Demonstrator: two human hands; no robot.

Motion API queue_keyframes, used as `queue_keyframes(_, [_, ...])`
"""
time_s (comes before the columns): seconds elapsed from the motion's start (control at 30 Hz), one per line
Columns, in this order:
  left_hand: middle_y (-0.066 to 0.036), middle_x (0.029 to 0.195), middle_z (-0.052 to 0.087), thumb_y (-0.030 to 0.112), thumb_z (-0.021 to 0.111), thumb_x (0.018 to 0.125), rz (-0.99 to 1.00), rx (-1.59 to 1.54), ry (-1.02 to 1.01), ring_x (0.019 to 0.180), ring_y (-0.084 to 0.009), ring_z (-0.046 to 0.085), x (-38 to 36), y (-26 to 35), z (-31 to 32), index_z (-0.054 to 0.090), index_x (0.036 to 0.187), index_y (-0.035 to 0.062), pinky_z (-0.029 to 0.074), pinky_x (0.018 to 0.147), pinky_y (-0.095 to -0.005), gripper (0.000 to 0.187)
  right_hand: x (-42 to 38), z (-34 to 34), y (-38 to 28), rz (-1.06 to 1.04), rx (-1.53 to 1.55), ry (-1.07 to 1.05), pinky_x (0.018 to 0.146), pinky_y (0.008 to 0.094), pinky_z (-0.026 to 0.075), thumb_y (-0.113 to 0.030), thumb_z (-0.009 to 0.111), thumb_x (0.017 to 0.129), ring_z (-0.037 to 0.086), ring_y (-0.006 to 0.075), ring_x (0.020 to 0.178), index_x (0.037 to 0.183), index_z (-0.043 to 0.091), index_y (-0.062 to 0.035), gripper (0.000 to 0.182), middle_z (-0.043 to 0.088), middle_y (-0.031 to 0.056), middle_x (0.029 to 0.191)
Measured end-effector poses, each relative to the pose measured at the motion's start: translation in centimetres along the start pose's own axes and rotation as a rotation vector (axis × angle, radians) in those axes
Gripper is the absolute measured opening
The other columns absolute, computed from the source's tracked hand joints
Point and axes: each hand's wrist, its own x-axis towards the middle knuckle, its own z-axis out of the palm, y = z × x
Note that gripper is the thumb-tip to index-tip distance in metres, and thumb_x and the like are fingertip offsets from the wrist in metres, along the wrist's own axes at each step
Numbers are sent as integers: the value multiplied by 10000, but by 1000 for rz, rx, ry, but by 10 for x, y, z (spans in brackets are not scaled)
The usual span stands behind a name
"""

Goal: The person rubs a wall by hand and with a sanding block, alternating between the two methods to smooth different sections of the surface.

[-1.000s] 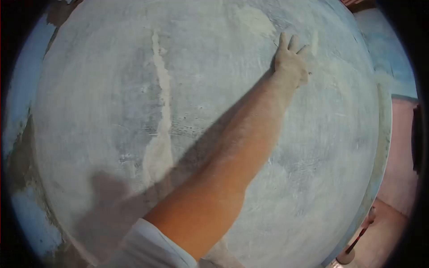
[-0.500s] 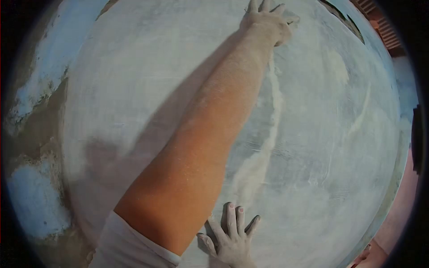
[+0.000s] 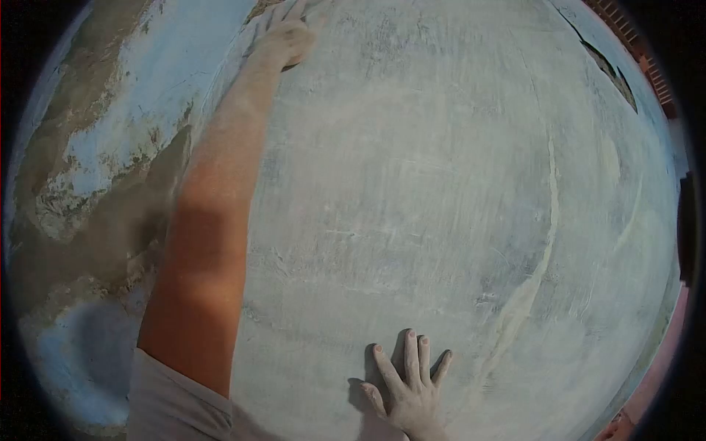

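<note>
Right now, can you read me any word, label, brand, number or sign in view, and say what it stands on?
None: no readable text anywhere.
Wall: only pale streaks and patches, no lettering.
Left hand and right hand: no markings that read as text.
Sleeve: no print on the part in view.
Dark object at the right edge: too dim to tell.

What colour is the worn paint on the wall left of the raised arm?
The worn paint is light blue, showing best in the head view.
</note>
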Motion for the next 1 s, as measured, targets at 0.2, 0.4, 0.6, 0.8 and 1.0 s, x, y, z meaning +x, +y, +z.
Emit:
queue_keyframes(0.2, [-64,1819,156,639,265,1108,89,62,-56,1664,-370,128,8,-65,9,150,1742,361,114,1351,-551,702,-19,2,2,-14,96,-35,1252,767,-19,-651,594,1018,227,447,1639,1604,548,-302,683,329,286,1720])
queue_keyframes(0.4, [-7,1829,126,568,239,1136,144,175,-108,1658,-431,100,-15,6,-5,198,1704,499,68,1325,-653,574,-34,-2,29,15,135,17,1279,720,93,-619,539,1059,326,366,1611,1591,560,-326,608,394,201,1712])
queue_keyframes(0.6, [19,1829,125,554,261,1139,209,170,-119,1660,-426,86,-42,135,-1,216,1706,476,57,1330,-636,574,-65,4,92,41,154,61,1323,650,65,-611,518,1071,288,323,1636,1599,542,-331,598,427,170,1702])
queue_keyframes(0.8, [34,1829,117,517,268,1150,432,151,-142,1663,-417,68,-92,299,44,211,1713,456,25,1340,-615,569,-90,31,148,-6,255,95,1314,630,157,-603,519,1074,383,302,1593,1571,581,-339,566,481,133,1675])
queue_keyframes(1.0, [-26,1830,110,428,307,1154,575,-43,-209,1674,-401,25,-162,504,39,243,1711,442,-8,1319,-675,561,-114,5,175,28,203,53,1227,661,319,-588,569,1044,500,300,1503,1539,615,-350,551,531,124,1637])
